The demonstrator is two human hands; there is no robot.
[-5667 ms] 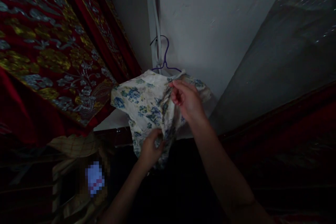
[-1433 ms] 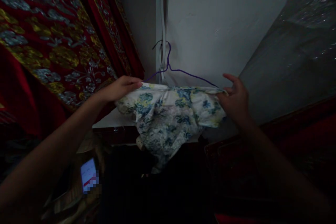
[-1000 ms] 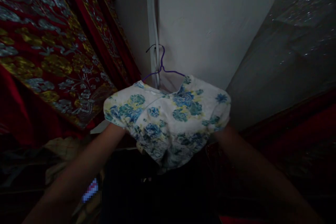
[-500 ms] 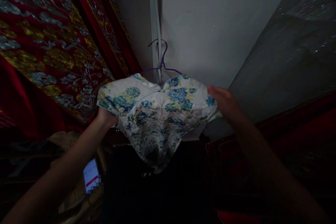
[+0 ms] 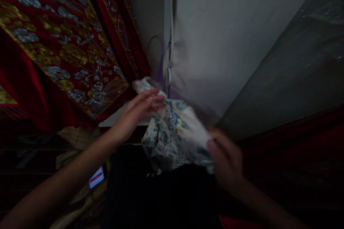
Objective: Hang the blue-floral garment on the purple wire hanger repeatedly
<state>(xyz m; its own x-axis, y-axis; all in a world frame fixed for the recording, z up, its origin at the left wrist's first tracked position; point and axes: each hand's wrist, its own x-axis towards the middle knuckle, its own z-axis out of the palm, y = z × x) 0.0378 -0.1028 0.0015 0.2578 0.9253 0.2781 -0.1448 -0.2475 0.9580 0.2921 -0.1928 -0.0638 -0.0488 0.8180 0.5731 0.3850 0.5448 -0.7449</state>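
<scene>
A short-sleeved white floral blouse [image 5: 174,121] with blue, green and yellow flowers hangs tilted and creased from a purple hanger [image 5: 161,67], blurred by motion. My left hand [image 5: 141,109] lies at the blouse's collar area, its fingers stretched out and slightly apart, touching the cloth. At the lower right, my right hand [image 5: 227,154] is closed on the blouse's sleeve side, thumb over the fabric. The blouse's lower part bunches up and falls away into shadow.
Red cloth [image 5: 72,43] with gold and silver embroidery hangs on the left. Behind is a pale wall [image 5: 215,43] with a white cord [image 5: 171,14]. A lit phone [image 5: 96,178] lies at the lower left. A translucent sheet [image 5: 295,68] covers the right side.
The blouse was spread level between both hands; now it is tilted, its right side lower. My left hand left the left sleeve for the collar; my right hand moved down with the cloth.
</scene>
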